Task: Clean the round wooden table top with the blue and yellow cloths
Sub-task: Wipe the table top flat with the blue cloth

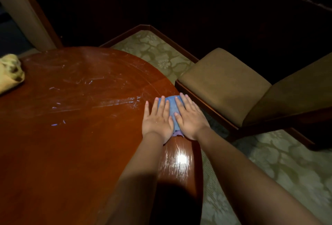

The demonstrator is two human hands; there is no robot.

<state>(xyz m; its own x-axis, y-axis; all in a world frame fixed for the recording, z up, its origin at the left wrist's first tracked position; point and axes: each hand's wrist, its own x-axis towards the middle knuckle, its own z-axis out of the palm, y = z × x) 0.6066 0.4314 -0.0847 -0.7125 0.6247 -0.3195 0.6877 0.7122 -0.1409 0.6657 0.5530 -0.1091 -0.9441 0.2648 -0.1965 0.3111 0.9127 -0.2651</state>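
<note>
The round wooden table top [75,135] fills the left and middle of the view, glossy and reddish, with wet streaks across its far half. A blue cloth [172,107] lies near the table's right edge. My left hand [158,119] and my right hand [190,117] rest flat on it side by side, fingers spread and pointing away from me, pressing it onto the wood. Only a strip of cloth shows between and beyond the hands. A crumpled yellow cloth [9,73] sits untouched at the table's far left edge.
A brown padded chair [233,84] with a dark wooden frame stands just right of the table. Patterned pale carpet [269,162] covers the floor. A dark wall and skirting run behind, and a beige post [23,13] rises at the far left.
</note>
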